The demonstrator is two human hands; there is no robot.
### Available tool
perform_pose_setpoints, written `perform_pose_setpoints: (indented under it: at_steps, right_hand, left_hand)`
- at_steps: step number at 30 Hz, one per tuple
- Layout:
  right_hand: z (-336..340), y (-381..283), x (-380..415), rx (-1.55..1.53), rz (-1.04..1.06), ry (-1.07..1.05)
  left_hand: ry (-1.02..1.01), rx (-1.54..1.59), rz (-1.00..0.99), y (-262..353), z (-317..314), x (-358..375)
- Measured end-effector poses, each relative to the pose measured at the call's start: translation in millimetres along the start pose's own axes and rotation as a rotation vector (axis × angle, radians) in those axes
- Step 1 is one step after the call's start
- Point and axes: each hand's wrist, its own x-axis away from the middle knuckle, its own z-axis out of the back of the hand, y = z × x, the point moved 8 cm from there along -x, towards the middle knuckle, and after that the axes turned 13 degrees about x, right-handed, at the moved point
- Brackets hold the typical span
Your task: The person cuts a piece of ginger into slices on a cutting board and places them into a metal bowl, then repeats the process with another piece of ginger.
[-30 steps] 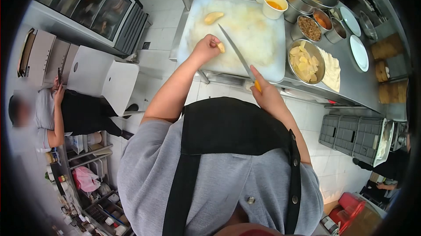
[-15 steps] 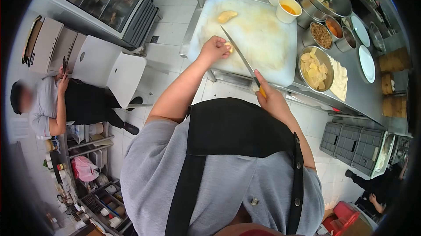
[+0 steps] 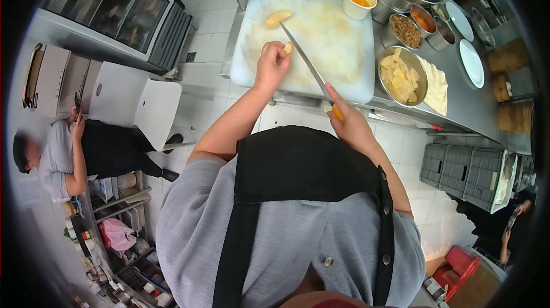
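Upper middle of the frame, the left hand (image 3: 271,66) pinches a small yellow piece (image 3: 288,48) on the white cutting board (image 3: 349,87), while the right hand (image 3: 347,122) is clamped round the knife (image 3: 306,62) handle. That piece looks light, firm and probably slippery, best held by its outer end, fingertips curled away from the blade.

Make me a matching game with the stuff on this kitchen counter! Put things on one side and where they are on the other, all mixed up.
Things:
1. knife
2. small yellow piece
3. metal bowl of cut pieces
4. white cup of orange sauce

Places:
A. at the cutting board's far right corner
B. pinched in the left hand
C. on the steel counter, right of the board
D. held by the right hand, blade lying across the board

Pairs: 1-D, 2-B, 3-C, 4-A
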Motion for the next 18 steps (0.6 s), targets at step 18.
perform_pose_setpoints:
  at_steps: [18]
  right_hand:
    - [-8,10,5,-0.033,-0.052,-0.144]
  left_hand:
    - [-0.087,0.092,0.595,-22,1,19]
